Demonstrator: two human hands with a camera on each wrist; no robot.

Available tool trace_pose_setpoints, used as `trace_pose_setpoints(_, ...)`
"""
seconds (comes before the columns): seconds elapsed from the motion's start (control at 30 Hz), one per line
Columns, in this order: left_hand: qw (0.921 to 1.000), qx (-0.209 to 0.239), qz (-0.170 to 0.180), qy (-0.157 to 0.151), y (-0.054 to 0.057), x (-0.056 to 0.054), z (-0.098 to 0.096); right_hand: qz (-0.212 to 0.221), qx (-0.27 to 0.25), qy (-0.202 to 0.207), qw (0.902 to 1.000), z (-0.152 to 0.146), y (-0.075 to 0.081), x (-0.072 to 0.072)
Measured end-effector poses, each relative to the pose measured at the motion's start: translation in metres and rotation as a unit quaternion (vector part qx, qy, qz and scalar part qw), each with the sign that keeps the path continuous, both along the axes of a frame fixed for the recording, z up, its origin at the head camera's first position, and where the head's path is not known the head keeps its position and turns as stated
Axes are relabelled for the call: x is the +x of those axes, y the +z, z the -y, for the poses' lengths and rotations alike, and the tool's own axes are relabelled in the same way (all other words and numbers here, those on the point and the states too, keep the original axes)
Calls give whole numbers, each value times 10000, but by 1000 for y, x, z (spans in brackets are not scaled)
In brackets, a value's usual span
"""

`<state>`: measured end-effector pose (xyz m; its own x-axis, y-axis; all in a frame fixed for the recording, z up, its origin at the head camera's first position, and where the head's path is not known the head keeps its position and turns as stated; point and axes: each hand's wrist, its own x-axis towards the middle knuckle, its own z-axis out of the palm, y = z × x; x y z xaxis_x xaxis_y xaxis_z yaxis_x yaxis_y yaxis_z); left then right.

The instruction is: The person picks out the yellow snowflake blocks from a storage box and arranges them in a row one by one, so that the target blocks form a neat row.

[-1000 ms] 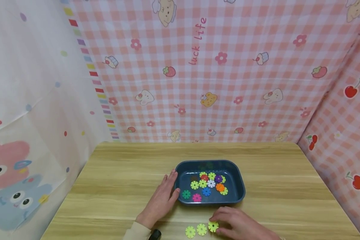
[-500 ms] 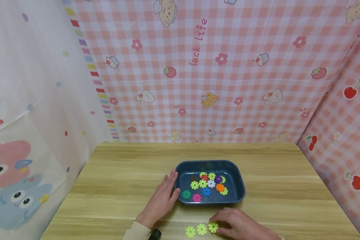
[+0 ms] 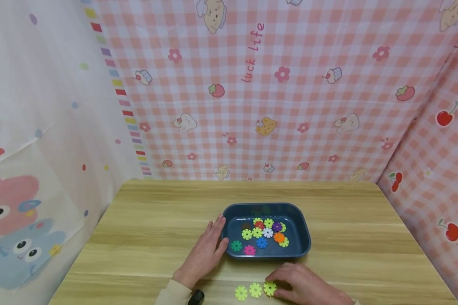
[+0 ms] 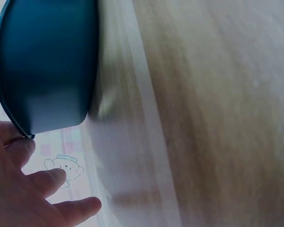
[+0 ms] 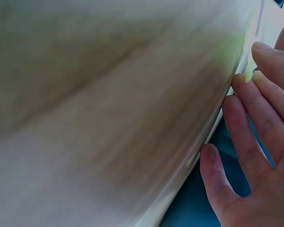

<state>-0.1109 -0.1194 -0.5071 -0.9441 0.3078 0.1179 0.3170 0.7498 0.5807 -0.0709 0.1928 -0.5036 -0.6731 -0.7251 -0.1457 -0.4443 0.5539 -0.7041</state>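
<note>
My right hand (image 3: 303, 284) pinches a yellow-green plastic snowflake disc (image 3: 269, 289) between thumb and fingers, low over the wooden table. That disc shows edge-on at the fingertips in the right wrist view. To its left lie two matching discs, a middle one (image 3: 255, 290) and an outer one (image 3: 241, 293), forming a row of three. Fairly straight fingers of my left hand (image 3: 203, 256) rest against the left end of a dark blue tray (image 3: 307, 237). In the left wrist view, the fingers (image 4: 21, 151) touch the tray's rim near a corner.
Inside the tray lie several loose discs, among them a white one (image 3: 267, 232), a blue one (image 3: 261, 242), an orange one (image 3: 279, 237) and a green one (image 3: 236, 245). Behind the wooden table (image 3: 156, 212) hangs a pink checked cloth (image 3: 309, 106).
</note>
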Motion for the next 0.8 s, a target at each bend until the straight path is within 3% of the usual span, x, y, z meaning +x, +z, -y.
trace_pose_setpoints(0.37, 10000, -6, -48, -27, 2, -1, 0, 284, 268, -50, 9992, 1, 6, 4)
trace_pose_setpoints(0.6, 9999, -79, -76, -55, 1, -2, 1, 306, -45, -53, 9995, -2, 32, 6)
trace_pose_setpoints(0.67, 9999, -71, -84, -49, 1, -2, 1, 90, -138, -146, 9998, -3, 43, 5)
trace_pose_setpoints(0.8, 9999, -61, -72, -44, 2, -1, 0, -940, -420, -283, 9943, -5, 58, 0)
